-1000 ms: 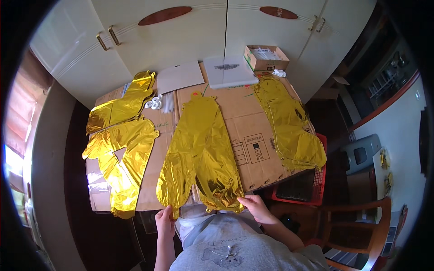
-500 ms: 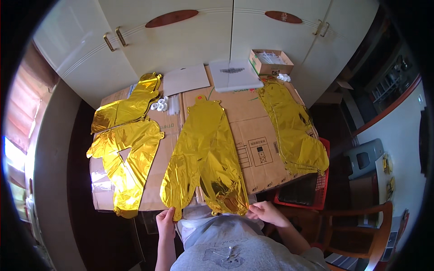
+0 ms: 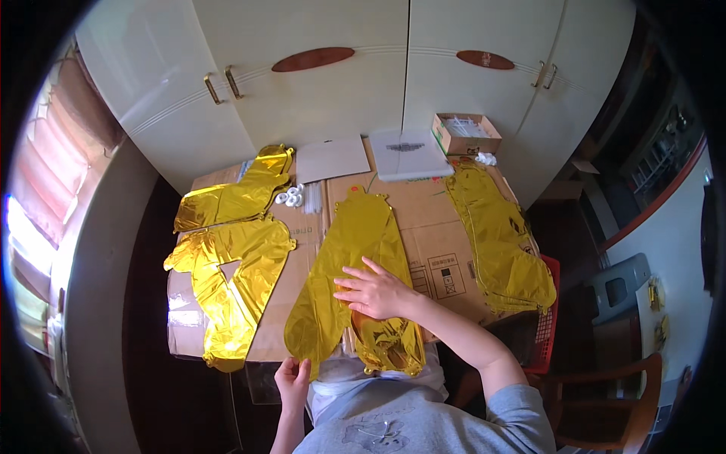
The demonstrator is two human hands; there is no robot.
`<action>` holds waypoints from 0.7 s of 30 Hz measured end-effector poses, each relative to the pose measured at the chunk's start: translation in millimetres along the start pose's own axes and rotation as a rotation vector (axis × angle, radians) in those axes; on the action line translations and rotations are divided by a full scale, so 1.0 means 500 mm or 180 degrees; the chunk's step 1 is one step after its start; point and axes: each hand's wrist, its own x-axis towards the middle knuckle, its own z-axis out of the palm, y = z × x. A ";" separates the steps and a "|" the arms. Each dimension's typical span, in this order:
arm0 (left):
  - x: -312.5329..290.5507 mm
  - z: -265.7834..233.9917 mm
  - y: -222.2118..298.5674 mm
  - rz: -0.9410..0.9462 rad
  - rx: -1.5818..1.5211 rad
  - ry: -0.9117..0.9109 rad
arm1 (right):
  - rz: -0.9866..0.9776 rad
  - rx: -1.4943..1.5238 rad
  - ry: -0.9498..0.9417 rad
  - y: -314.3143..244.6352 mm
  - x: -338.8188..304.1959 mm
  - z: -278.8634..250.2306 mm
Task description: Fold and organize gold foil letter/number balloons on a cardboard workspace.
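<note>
Centre balloon (image 3: 355,265): a flat gold foil balloon, uninflated, laid lengthwise on cardboard (image 3: 431,227) that covers the table; its near end hangs over the table edge towards the person.
Right hand (image 3: 376,291): laid palm down on the lower middle of the centre balloon, fingers spread and pointing left; nothing is gripped, the foil is pressed flat.
Left hand (image 3: 293,378): seen at the table's near edge, fingers pinched on the lower left corner of the centre balloon.
Left balloons: one gold piece (image 3: 227,284) is spread on the left part of the cardboard, with a cut-out showing near its middle; a second (image 3: 234,193) lies just beyond it, its far end near the cupboard.
Right balloon (image 3: 499,238): a long gold piece along the right edge of the table, well apart from the hands.
White bits (image 3: 291,198): a small cluster between the far left balloon and the centre balloon's tip; kind cannot be told.
Flat sheets: a grey sheet (image 3: 331,157) and a paler one (image 3: 412,153) lie side by side at the far edge.
Box (image 3: 465,133): an open cardboard box at the far right corner, pale contents inside.
Crate (image 3: 546,325): red mesh, beside the table on the right.
Cupboard (image 3: 340,68): cream doors behind the table.
</note>
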 end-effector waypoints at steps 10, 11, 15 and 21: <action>-0.007 -0.001 -0.003 -0.0021 0.0067 0.0084 | -0.0009 -0.0169 -0.0366 0.022 -0.002 0.014; -0.005 -0.004 -0.009 -0.0010 0.0067 0.0076 | 0.0003 -0.0172 -0.0336 0.023 -0.005 0.015; -0.004 -0.002 -0.004 0.0020 0.0072 0.0044 | 0.0056 -0.0154 -0.0359 0.024 -0.014 0.011; -0.008 0.009 0.016 0.0926 -0.0012 -0.0056 | 0.0219 0.0040 -0.0002 0.020 -0.028 -0.010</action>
